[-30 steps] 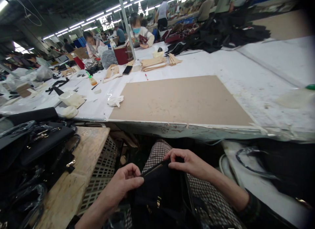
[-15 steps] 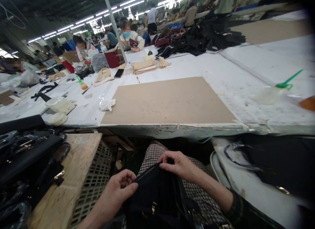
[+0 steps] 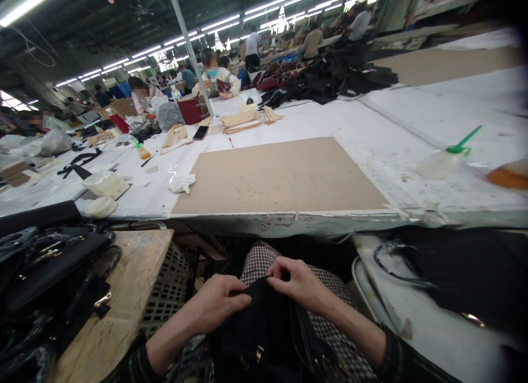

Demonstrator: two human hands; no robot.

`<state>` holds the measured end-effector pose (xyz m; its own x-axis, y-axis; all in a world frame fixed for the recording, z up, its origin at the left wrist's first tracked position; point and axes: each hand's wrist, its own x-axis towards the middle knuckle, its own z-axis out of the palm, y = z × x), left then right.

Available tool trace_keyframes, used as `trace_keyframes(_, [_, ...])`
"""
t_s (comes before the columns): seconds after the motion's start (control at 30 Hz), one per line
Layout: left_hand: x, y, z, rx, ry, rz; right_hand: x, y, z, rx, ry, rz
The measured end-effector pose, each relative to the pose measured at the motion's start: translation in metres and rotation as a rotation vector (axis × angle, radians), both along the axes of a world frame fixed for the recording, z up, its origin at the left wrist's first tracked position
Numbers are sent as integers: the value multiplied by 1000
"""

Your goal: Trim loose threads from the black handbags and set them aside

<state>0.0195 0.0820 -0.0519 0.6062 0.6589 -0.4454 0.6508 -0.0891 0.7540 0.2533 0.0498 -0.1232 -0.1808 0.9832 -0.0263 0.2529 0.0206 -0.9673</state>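
A black handbag [image 3: 258, 328] with small gold metal fittings lies across my lap, over checked trousers [image 3: 262, 257]. My left hand [image 3: 223, 298] grips the bag's upper edge between thumb and fingers on the left side. Just to the right, my right hand [image 3: 291, 281] pinches the same edge between thumb and forefinger. The two hands are a short way apart along that rim. The lower part of the bag runs out of view at the bottom, and its inside is dark.
Ahead stands a white worktable [image 3: 305, 119] with a brown board [image 3: 280, 177] at its near edge. Black bags [image 3: 53, 267] are heaped on a wooden board at left; another black bag [image 3: 466, 278] rests at right. Glue bottles [image 3: 441, 160] stand on the table. Co-workers sit farther back.
My left hand has moved right and slightly up along the bag's edge, closer to my right hand. My right hand keeps its pinch. The view has tilted slightly.
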Motion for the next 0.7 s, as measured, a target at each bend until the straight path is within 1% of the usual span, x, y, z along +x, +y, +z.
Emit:
trace_keyframes(0.03, [5, 2, 0, 44, 23, -37, -1, -1, 1, 6, -1, -7])
trace_keyframes(0.1, [14, 5, -3, 82, 49, -72, -2, -2, 4, 18, -7, -24])
trace_keyframes(0.27, [32, 12, -21, 28, 34, -29, -4, -7, 4, 18, -30, -82])
trace_keyframes(0.33, [37, 15, -27, 47, 39, -34, -1, -8, 4, 20, -43, -95])
trace_keyframes(0.43, [39, 14, -30, 201, 91, -106, 6, -10, 11, 30, -37, -61])
trace_keyframes(0.57, [37, 6, -29, 444, 244, -210, 16, -12, 29, -4, -17, 114])
trace_keyframes(0.63, [37, 2, -29, 524, 314, -245, 16, -12, 31, -5, -77, 176])
trace_keyframes(0.7, [35, 0, -29, 556, 339, -265, 12, -10, 26, 2, -132, 184])
